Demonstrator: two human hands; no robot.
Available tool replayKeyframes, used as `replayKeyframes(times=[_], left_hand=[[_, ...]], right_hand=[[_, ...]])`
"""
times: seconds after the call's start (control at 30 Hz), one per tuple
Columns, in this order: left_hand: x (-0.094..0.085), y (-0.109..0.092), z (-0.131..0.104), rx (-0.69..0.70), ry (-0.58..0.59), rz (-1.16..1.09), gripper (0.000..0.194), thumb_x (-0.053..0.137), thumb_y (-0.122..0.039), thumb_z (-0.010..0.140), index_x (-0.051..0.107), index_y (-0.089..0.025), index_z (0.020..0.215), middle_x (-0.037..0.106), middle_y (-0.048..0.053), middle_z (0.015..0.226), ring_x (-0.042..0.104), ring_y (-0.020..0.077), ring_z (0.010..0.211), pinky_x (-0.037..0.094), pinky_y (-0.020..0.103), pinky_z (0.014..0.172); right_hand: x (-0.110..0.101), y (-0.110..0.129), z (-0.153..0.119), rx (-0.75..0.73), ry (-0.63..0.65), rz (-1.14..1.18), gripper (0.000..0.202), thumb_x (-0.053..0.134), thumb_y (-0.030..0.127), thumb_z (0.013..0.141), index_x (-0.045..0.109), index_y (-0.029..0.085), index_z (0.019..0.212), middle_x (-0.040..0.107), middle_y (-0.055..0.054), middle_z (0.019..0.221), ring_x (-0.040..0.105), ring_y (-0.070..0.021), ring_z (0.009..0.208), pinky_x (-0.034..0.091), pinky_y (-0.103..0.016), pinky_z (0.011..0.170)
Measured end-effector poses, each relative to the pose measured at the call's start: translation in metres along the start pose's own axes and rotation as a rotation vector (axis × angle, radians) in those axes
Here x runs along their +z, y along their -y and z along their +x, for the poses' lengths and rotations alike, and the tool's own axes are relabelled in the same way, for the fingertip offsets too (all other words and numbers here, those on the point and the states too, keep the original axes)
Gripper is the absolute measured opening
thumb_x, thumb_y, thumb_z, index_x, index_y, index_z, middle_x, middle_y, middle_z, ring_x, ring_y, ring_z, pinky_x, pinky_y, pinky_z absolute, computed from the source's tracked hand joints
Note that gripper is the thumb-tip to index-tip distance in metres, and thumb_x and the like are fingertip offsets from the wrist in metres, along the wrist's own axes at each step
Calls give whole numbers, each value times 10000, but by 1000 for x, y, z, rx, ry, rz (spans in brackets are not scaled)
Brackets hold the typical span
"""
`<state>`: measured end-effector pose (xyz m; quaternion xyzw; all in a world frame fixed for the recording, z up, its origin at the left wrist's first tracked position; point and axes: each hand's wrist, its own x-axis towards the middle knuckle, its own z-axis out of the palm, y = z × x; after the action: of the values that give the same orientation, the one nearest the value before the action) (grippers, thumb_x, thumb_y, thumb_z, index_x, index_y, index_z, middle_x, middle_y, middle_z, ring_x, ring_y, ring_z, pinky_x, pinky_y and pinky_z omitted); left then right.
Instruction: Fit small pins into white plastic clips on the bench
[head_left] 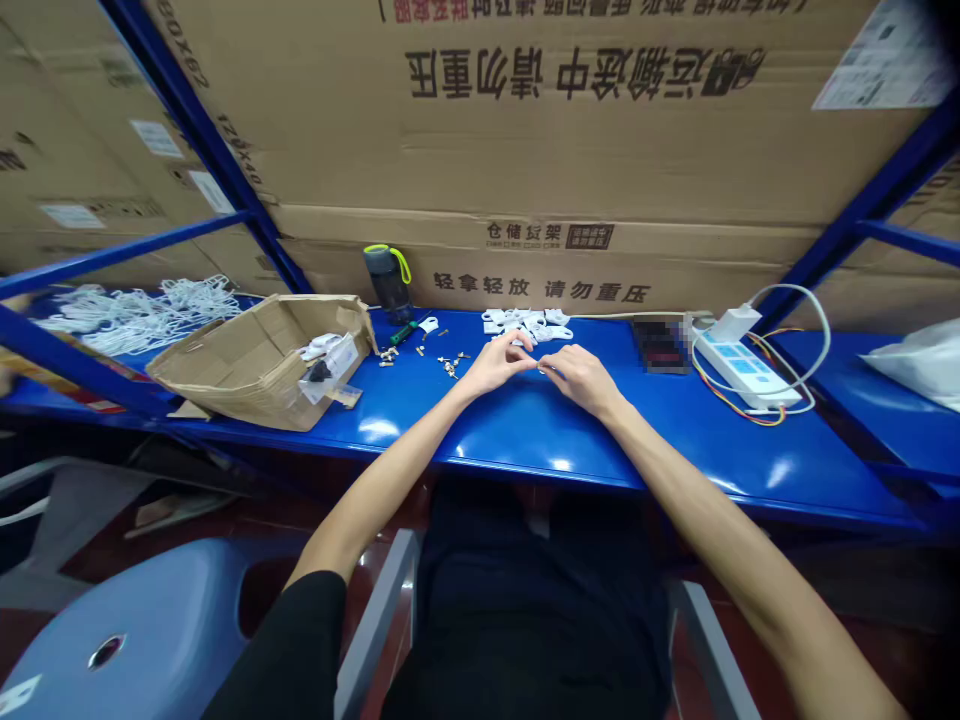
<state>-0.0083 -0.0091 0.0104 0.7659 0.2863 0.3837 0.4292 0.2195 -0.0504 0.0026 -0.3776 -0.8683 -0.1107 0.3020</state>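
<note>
View: head camera, facing forward and down over a blue tabletop [510,430].
Left hand [491,366]: thumb and forefinger narrowed to a pinch at one side of a tiny piece [539,367].
Right hand [585,378]: fingertips drawn together at the other side of the same piece; grip judged to be fingertip-only because the piece is so small.
Piece: between the two hands, above the tabletop, just in front of the white parts.
White parts [536,325]: loose heap right behind the hands, presumably for short reach.
Metal bits [450,367]: scattered left of the left hand, more near the carton; likely spread so that single ones can be picked up.
Screwdriver [403,333]: green, lying beside the bottle [390,288].
Carton [225,372]: open, at left, its walls keeping bagged items together.
Power strip [744,368]: far right, cable looped over it.
Obscured: piece's shape unreadable behind fingers; some white parts covered by the hands; dark object [661,346] pixelated; carton's inside partly unseen.
</note>
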Motion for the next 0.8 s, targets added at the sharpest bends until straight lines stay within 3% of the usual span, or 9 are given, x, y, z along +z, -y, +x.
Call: replayKeyframes(times=[0.17,0.27,0.43,0.5,0.6,0.7,0.8], left_hand=[[-24,-2,-15,-62,15,128,464,766,-475,881,564,-196,1191,800,38,921,710,174,722,521,279,706],[-42,-9,-30,-42,-36,349,426,704,-420,938,582,-216,1291,802,27,980,733,196,847,535,312,816],[-72,-20,-47,39,40,679,252,642,-391,990,704,-223,1168,785,49,1117,687,244,1046,507,374,957],[-87,-20,-49,47,-13,729,254,601,-372,1015,719,-222,1182,772,56,1182,675,244,1083,500,383,998],[-108,-14,-51,-7,-153,799,249,568,-323,1026,751,-209,1150,769,67,1192,673,250,1098,496,390,1029],[-121,-3,-50,-108,-121,915,228,658,-311,979,790,-199,1128,769,91,1192,679,275,1102,492,395,1043],[-120,5,-45,-188,-58,1033,239,698,-358,971,822,-199,1098,775,117,1153,681,303,1118,500,378,985]], right_hand=[[-2,-8,-4,13,-25,0,284,515,299,1088,783,207,1087,791,-111,997,668,-261,891,508,-392,845],[-6,-13,-6,83,36,-20,252,561,320,1068,792,218,1073,805,-105,1044,671,-276,957,478,-410,850],[-11,-13,-7,131,109,-71,270,558,357,1071,790,220,1076,814,-90,1128,652,-281,1017,409,-421,835],[-11,-12,-7,154,100,-76,289,528,342,1081,785,210,1099,812,-99,1139,651,-287,1029,402,-421,833],[-9,-13,-8,183,84,-74,291,506,300,1078,774,204,1141,804,-105,1165,650,-295,1052,405,-425,837],[-7,-14,-9,197,92,-69,289,504,282,1072,770,207,1156,798,-104,1181,650,-299,1059,413,-426,840],[-8,-14,-9,209,98,-60,290,504,287,1072,767,208,1164,797,-107,1185,652,-303,1062,420,-424,844]])
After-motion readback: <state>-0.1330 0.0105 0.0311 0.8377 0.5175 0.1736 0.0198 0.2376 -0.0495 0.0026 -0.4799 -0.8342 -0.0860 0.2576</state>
